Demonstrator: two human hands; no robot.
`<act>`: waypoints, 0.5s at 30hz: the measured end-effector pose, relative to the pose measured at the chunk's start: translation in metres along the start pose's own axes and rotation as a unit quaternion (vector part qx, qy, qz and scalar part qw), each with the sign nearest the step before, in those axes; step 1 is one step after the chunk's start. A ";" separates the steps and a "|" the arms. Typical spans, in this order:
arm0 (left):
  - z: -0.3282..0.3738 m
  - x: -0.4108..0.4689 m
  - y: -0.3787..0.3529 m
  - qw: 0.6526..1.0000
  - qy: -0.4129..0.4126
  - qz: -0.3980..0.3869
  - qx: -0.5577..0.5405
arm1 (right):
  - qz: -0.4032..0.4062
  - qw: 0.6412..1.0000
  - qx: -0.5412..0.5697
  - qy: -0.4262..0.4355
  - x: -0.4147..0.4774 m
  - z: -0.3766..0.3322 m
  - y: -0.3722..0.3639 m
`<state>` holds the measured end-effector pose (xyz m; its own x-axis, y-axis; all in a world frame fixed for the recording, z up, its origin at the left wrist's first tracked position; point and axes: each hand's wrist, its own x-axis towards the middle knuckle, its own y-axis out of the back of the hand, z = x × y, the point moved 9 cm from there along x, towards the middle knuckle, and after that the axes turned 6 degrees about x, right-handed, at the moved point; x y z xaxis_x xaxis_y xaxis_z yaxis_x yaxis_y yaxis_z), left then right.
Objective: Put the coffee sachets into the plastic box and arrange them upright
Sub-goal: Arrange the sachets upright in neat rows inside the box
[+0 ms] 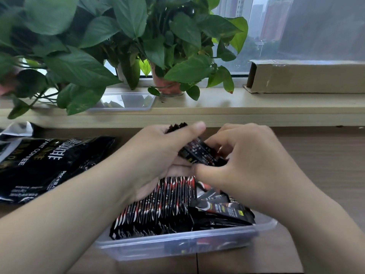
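Observation:
A clear plastic box (177,247) sits on the wooden table near me. A row of black-and-red coffee sachets (158,206) stands upright in its left part, and several more lie loose and flat in its right part (223,211). Above the box, my left hand (158,153) grips a small bundle of sachets (199,153), whose tops stick out past my fingers. My right hand (243,163) pinches the lower end of the same bundle with curled fingers.
A black instant-coffee bag (43,165) lies flat on the table at left. On the windowsill stand leafy potted plants (122,46), a clear plastic lid (126,101) and a long cardboard box (306,78) at right.

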<state>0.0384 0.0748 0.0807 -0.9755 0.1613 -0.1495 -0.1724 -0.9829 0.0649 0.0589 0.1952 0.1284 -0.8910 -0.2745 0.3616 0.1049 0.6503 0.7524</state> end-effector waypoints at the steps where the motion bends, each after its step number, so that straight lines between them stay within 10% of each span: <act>1: 0.002 0.002 0.001 1.000 0.008 0.000 0.007 | -0.003 1.000 0.010 -0.007 0.001 0.003 0.005; 6: 0.031 0.004 0.027 0.957 -0.108 0.088 0.255 | 0.013 0.990 0.113 -0.088 0.002 0.038 0.036; 15: -0.009 -0.010 -0.068 0.689 -0.142 -0.221 0.676 | 0.048 0.978 0.156 -0.130 0.001 0.058 0.045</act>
<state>0.0612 0.1395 0.0685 -0.7412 0.6180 -0.2623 -0.2430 0.1172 0.9629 0.0367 0.2653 0.1308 -0.9700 -0.0387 0.2402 0.0901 0.8598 0.5026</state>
